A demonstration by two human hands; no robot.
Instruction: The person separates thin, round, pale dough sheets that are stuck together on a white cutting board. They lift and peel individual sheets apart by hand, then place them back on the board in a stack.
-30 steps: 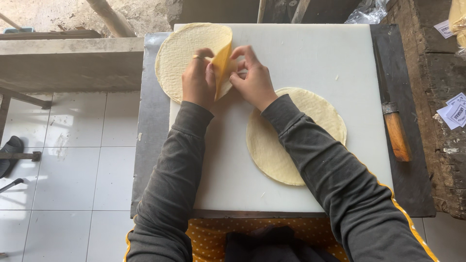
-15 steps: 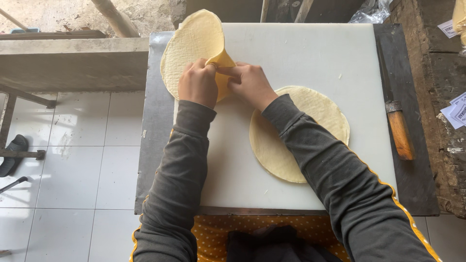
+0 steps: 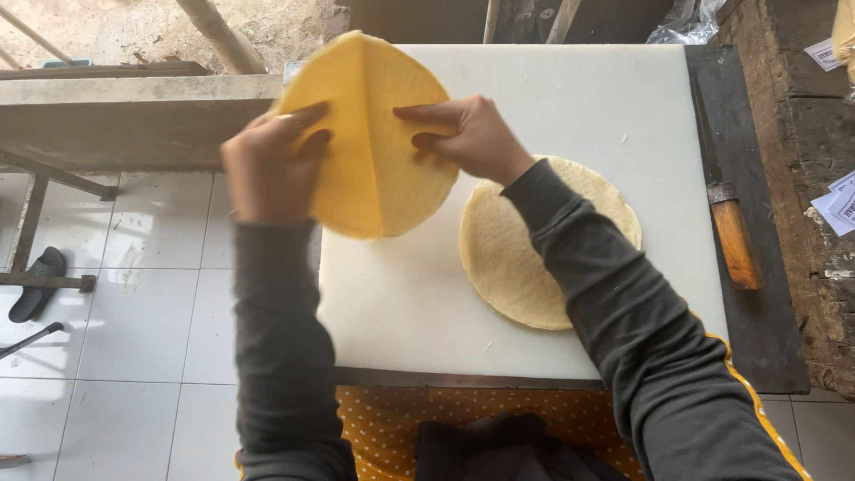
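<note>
Both my hands hold a round yellow flatbread sheet [image 3: 374, 160] lifted off the white cutting board [image 3: 570, 107], its smooth yellow underside facing me and a crease down its middle. My left hand [image 3: 272, 165] grips its left edge. My right hand [image 3: 468, 134] pinches its right side with fingers pointing left. A second pale round flatbread [image 3: 512, 258] lies flat on the board under my right forearm.
A knife with a wooden handle [image 3: 735, 240] lies on the dark table strip [image 3: 766, 338] right of the board. White paper slips [image 3: 842, 205] sit at the far right. A white tiled floor [image 3: 134, 338] and a dark sandal [image 3: 36, 281] are at the left.
The left flatbread, which lay on the board with one edge pinched up, has been lifted off and turned over. Both hands rose with it and moved apart.
</note>
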